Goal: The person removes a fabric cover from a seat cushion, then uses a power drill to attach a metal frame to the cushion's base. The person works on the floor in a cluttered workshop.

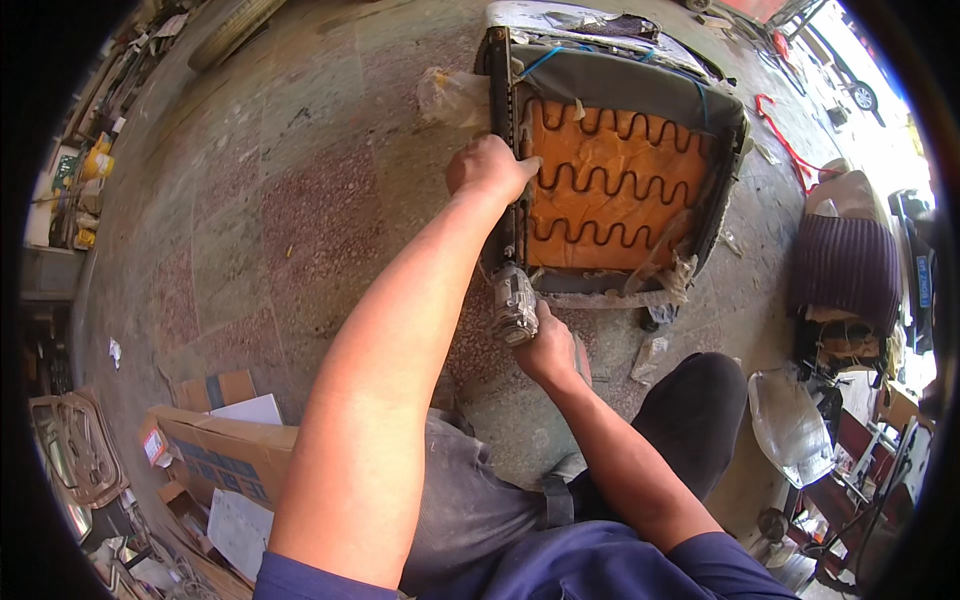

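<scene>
A seat frame (730, 160) lies with its underside showing: wavy springs (615, 185) run across an orange-brown pad (600, 250), with grey cover material around it. My left hand (488, 170) is closed around the dark metal side rail (501, 90), thumb toward the springs. In my right hand (548, 345) is a worn grey power drill (516, 308), its head against or close to the near end of that rail. The drill's tip is hidden, so contact with a fastener cannot be made out.
Crumpled clear plastic (450, 95) lies left of the seat. Cardboard boxes (235, 445) stand at lower left. On the right are a red metal bar (785, 140), a dark ribbed seat cushion (845, 262) and a clear plastic piece (790, 425). A tyre (232, 32) rests at far left.
</scene>
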The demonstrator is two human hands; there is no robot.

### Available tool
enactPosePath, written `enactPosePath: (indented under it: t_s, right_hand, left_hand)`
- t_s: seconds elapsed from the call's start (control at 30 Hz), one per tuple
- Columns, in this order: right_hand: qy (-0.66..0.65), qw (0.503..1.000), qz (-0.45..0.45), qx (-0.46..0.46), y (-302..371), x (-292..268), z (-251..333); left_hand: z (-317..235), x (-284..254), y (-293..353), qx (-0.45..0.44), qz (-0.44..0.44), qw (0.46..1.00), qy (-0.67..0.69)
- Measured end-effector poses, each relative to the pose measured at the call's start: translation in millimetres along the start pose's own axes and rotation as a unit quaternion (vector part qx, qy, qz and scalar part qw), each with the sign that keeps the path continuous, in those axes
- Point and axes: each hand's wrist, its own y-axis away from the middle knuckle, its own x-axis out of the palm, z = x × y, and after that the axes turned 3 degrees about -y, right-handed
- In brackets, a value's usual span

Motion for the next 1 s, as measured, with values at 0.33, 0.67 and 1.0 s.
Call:
enactPosePath:
  t_s: [0.33,0.67,1.0]
  right_hand:
    - [0.039,0.999,0.005,-0.014,-6,-3,0]
    - [0.004,1.0,0.009,-0.019,-7,0,-8]
    - [-0.006,1.0,-0.005,-0.028,-7,7,-16]
  left_hand:
    - [-12,-12,11,-0.001,-0.001,0.999,-0.042]
    - [-6,-15,7,0.021,0.023,0.998,-0.05]
    - [1,-65,-22,0.116,-0.117,0.985,0.048]
